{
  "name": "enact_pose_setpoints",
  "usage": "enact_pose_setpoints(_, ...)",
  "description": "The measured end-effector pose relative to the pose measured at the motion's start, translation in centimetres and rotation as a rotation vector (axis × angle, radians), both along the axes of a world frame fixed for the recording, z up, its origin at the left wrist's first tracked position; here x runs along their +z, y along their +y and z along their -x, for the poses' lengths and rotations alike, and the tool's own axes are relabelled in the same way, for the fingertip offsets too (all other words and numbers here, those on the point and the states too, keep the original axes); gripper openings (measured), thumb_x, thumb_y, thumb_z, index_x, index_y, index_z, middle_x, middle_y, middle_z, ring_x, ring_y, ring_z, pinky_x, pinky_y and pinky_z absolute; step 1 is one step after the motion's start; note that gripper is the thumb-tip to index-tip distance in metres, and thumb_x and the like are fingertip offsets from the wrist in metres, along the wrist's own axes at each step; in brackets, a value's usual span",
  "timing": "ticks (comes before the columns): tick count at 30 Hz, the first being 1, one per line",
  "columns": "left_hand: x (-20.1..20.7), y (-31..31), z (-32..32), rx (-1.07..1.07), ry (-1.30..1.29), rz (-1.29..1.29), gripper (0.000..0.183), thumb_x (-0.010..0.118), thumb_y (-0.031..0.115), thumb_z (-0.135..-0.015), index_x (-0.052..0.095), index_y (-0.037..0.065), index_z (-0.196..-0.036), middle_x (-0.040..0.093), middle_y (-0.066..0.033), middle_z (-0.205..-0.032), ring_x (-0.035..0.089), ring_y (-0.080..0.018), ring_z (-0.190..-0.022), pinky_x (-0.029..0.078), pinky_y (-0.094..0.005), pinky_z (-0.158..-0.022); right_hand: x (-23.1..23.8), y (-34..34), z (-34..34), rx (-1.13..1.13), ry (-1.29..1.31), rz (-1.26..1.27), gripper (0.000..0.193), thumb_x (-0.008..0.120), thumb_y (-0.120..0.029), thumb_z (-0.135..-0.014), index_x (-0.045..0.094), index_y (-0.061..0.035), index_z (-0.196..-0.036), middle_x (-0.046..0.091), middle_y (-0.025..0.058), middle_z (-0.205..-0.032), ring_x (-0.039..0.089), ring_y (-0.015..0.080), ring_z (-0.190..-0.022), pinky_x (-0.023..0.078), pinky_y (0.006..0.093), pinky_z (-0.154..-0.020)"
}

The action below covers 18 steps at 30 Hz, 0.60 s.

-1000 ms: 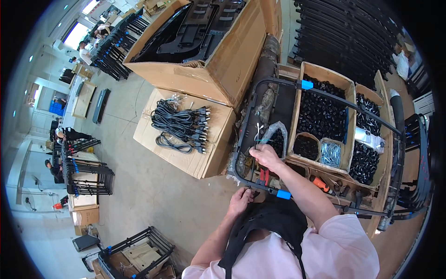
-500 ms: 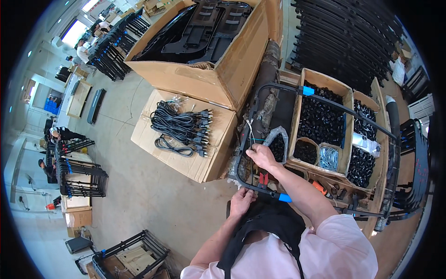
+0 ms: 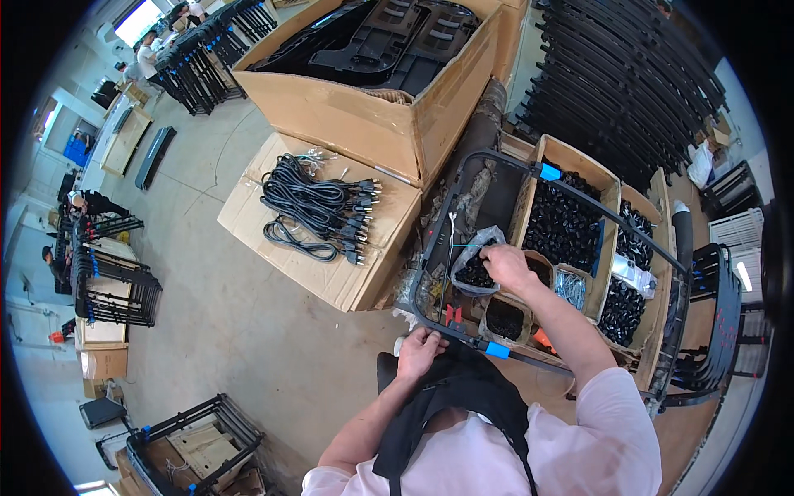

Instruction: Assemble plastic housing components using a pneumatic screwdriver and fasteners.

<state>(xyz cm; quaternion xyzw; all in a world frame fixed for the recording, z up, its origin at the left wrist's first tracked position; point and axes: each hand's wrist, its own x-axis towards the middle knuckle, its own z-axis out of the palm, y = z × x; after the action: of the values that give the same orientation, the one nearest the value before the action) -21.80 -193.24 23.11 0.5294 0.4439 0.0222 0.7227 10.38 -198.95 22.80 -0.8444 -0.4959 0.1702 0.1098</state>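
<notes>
A black tubular metal frame (image 3: 416,291) with bands of blue tape (image 3: 498,350) lies across the workbench in front of me. My left hand (image 3: 420,354) is closed on the frame's near rail, close to its rounded left corner. My right hand (image 3: 509,266) reaches inside the frame's outline, fingers bent down at a plastic-lined bin (image 3: 475,289) of small black parts. Its fingertips are partly hidden. A thin cable (image 3: 451,227) with a white end runs along the frame's left side, with a teal wire near it. A red clip-like part (image 3: 453,315) sits by the near rail.
Wooden boxes of black fittings (image 3: 565,219) and a small box of metal screws (image 3: 570,286) stand on the right. Bundled black power cords (image 3: 318,207) lie on a carton at left. Beyond it, a large carton (image 3: 331,112) holds black plastic panels. Other people work at far left.
My right hand has moved from the frame's left side, by the cable, rightward to the plastic-lined bin. My left hand stays at the near corner. The view has shifted slightly.
</notes>
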Motion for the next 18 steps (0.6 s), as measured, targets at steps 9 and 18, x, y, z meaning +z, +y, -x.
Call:
enact_pose_setpoints(9, -0.8, 0.4, 0.4, -0.038, -0.035, 0.028, 0.023, 0.058, 0.02, -0.107, 0.068, -0.001, -0.107, 0.078, -0.0087, -0.097, 0.071, -0.0125, -0.083, 0.059, -0.0291, -0.078, -0.6, 2.1, 2.3, -0.035, -0.055, 0.069, 0.025, 0.071, -0.024, -0.089, 0.072, -0.0017, -0.101, 0.076, 0.0196, -0.102, 0.073, 0.0408, -0.098, 0.056, 0.0527, -0.088)
enact_pose_setpoints(18, -0.7, 0.7, 0.8, -0.026, -0.104, 0.116, 0.024, 0.056, 0.021, -0.109, 0.068, 0.0, -0.109, 0.076, -0.0065, -0.099, 0.07, -0.0123, -0.084, 0.057, -0.0285, -0.079, 0.2, -0.9, 0.8, -0.38, 0.516, -0.198, 0.023, 0.074, -0.015, -0.087, 0.073, -0.0042, -0.107, 0.072, 0.0069, -0.084, 0.066, 0.0151, -0.074, 0.053, 0.0324, -0.071)
